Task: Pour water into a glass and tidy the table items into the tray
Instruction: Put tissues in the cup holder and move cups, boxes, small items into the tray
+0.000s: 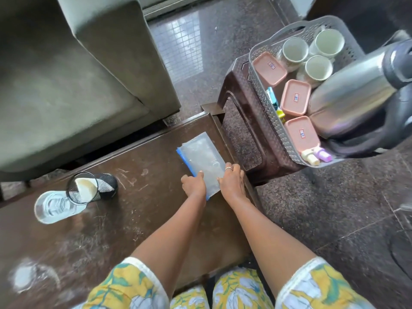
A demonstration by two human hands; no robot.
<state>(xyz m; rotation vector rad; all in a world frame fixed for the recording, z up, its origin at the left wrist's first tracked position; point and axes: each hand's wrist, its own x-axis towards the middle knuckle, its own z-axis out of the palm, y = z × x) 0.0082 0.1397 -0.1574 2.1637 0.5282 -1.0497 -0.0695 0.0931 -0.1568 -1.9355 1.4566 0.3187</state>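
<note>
Bench (133,219), far left: one glass (54,206) holding water, one black mesh holder (104,186) just beside it. Near the right edge: one clear pouch (201,152), blue-edged, lying flat. Left hand (193,183) grips its near-left edge, thumb on top; right hand (231,179), fingers curled, holds its right edge. Right, on one stool (236,90): one grey tray (258,85) with three pink-lidded boxes (295,100), three white cups (317,69), one steel flask (352,85)
</note>
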